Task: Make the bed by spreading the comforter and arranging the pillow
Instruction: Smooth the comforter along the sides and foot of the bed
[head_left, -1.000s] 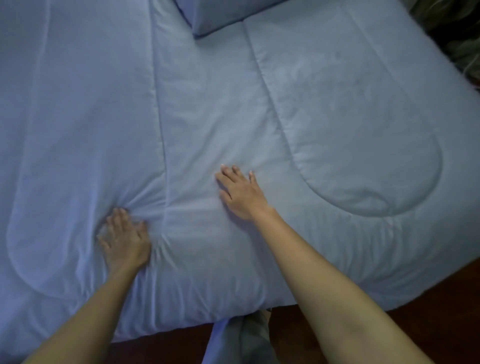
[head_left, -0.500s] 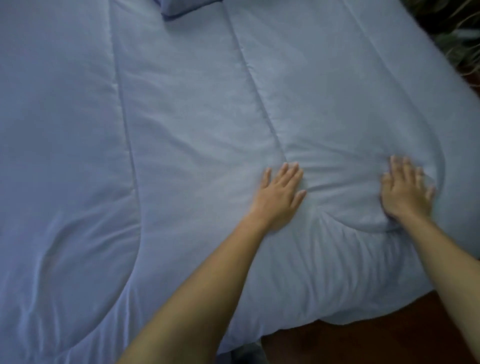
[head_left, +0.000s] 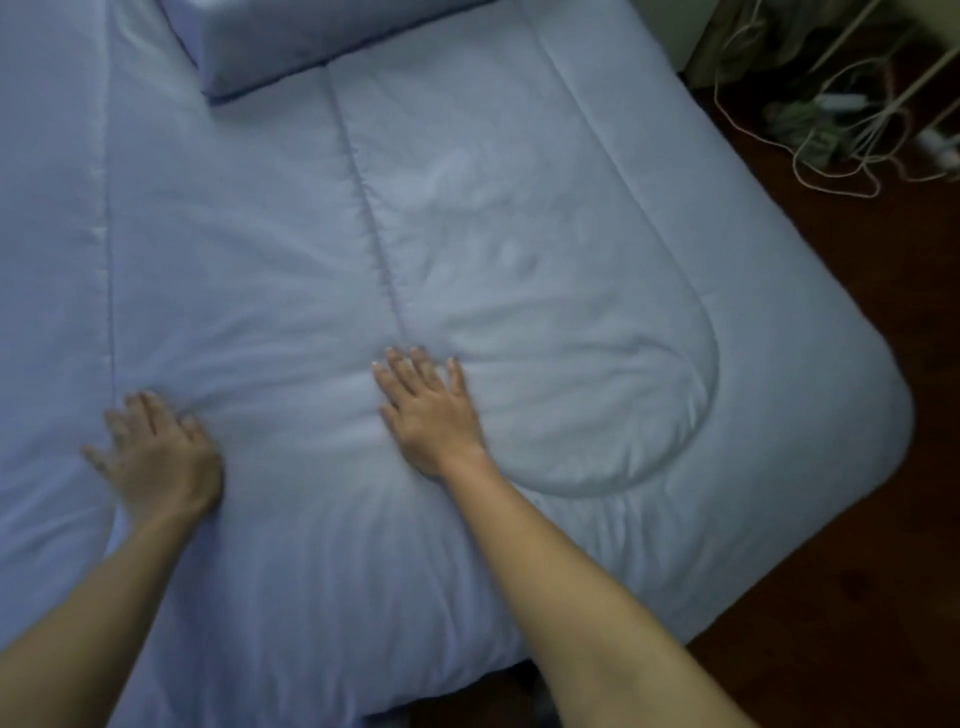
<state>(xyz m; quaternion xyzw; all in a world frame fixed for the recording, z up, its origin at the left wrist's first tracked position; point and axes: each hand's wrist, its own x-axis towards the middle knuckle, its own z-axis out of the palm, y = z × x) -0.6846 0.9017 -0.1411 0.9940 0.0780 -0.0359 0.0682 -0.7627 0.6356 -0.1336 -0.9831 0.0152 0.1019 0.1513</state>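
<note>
A pale blue quilted comforter (head_left: 519, 218) covers the whole bed, with stitched seams running lengthwise and fine wrinkles fanning out around my hands. A matching blue pillow (head_left: 291, 36) lies on top of it at the far edge, partly cut off by the frame. My left hand (head_left: 156, 457) presses flat on the comforter near the left seam, fingers spread. My right hand (head_left: 428, 410) lies flat, palm down, just below the middle seam. Neither hand holds any fabric.
Dark wooden floor (head_left: 857, 571) runs along the right side and the near edge of the bed. A tangle of white cables (head_left: 841, 130) and a power strip lie on the floor at the far right corner.
Both hands have slid left across the comforter from the rounded quilted panel at the right to the middle. The view has shifted, bringing the pillow and the floor cables into sight.
</note>
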